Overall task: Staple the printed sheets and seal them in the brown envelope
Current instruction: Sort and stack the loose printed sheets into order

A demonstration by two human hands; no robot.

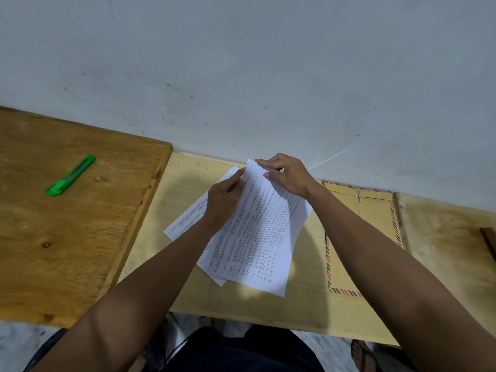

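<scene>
Both of my forearms extend forward over the pale wooden desk (188, 183), converging on the white printed paper sheets (257, 237) at its centre. My left hand (224, 201) lies back-up over the left part of the sheets, its fingers curled and pinching the far left edge of the top sheet near its upper corner. My right hand (288, 174) sits at the far corner of the same sheet, wrist bent inward, with the fingertips pinching the top edge. The top sheet is lifted slightly at its far end and runs diagonally toward me; it carries dense rows of small black text that I cannot read. Beneath it, more printed sheets lie fanned out of alignment, one projecting to the left and another showing at the near left corner. The flat brown paper envelope with a red-and-blue striped border (375, 224) lies on the desk just to the right of the sheets, partly covered by my right forearm. A green plastic utility knife (71, 175) rests on the darker wooden board (67, 251) to the left, well apart from the sheets.
</scene>
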